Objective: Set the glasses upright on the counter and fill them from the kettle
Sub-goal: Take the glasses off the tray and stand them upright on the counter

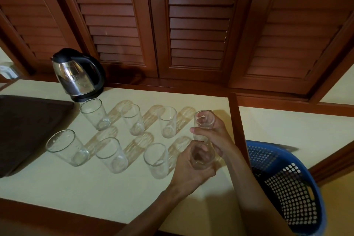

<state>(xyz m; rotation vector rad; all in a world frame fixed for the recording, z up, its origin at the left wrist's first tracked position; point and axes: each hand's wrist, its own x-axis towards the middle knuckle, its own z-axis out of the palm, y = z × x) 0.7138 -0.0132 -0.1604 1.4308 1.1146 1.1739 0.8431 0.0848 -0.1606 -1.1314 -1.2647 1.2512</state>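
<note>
No readable brand or writing on anything. Glasses: 8 total. 6 stand upright and empty on the cream counter (57,188) in 2 rows of 3, all to the left of the hands: back row (132,119), front row (113,154). The other 2 are in the hands, at the right end of those rows. Right hand (216,136) curls round the far glass (204,120), mouth up, fingers wrapped on its lower half. Left hand (191,170) grips the near glass (201,157), just below the right hand; whether either glass's base touches the counter I can't tell, hands cover it.

1 kettle (76,74), steel w/ black lid, handle & base, sits at the back, well left of both hands, just behind the back-left glass. 1 dark tray (24,126) at far left. 1 blue perforated basket (291,186) just right of the right forearm, past the counter's wood edge.
</note>
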